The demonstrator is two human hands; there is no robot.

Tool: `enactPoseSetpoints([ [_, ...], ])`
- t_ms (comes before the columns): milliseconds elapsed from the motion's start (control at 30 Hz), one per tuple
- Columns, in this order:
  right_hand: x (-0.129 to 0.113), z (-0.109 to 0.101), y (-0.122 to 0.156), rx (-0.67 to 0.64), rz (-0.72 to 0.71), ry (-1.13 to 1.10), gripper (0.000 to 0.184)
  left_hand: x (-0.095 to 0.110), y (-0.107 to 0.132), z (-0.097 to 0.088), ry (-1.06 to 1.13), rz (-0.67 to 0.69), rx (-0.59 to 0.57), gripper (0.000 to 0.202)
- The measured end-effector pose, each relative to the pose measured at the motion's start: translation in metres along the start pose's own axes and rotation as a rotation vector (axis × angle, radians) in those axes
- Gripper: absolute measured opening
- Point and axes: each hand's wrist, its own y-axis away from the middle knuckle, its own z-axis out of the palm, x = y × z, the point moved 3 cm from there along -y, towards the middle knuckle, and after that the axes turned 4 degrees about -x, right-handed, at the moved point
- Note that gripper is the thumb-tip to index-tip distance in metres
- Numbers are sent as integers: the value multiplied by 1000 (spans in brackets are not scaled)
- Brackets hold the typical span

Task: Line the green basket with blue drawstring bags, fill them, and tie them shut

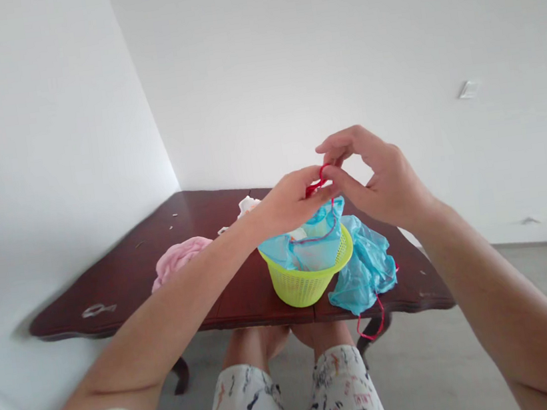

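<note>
My left hand (293,201) and my right hand (371,179) meet above a lime-green plastic mesh basket (305,289), pinching a thin red cord (321,182) between their fingers. From them the cord runs down into a thin blue plastic bag (316,243) lining the basket. Another fold of blue plastic (365,267) lies on the table to the right of the basket, and I cannot tell whether it joins the bag. A red cord loop (372,323) hangs from it over the table edge.
The basket stands on a dark reddish-brown wooden table (113,286) with a pink cloth (180,257) and a crumpled white item (248,205) behind my left forearm. White walls meet at the far corner. My knees and patterned shorts (291,397) sit below the near edge.
</note>
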Motion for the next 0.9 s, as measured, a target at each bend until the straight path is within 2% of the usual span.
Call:
enactPoseSetpoints([
  [67,6,4,3,75,37,-36,23,-2,0,3,74,-27,-12,47],
  [133,17,11,10,135,138,-113,29,-5,2,4,162,-38,-6,49],
  [233,34,27,24,69,323,-291,42,-9,6,2,308,-32,25,43],
  [300,41,35,31,39,389,-383,48,-12,8,1,395,-50,63,40],
  [433,39,37,36,137,424,-419,51,-15,9,0,465,-76,138,36],
  [567,33,37,36,231,442,-359,42,-17,9,-3,434,-57,247,31],
  [633,32,41,36,240,455,-348,39,-16,9,-2,480,-56,220,30],
  [733,32,54,35,123,445,-451,49,-12,9,1,602,-56,126,34],
  [800,33,60,35,74,417,-523,48,-11,10,3,666,-62,73,38],
  [900,33,56,35,171,423,-472,38,-17,11,2,706,-77,71,38],
])
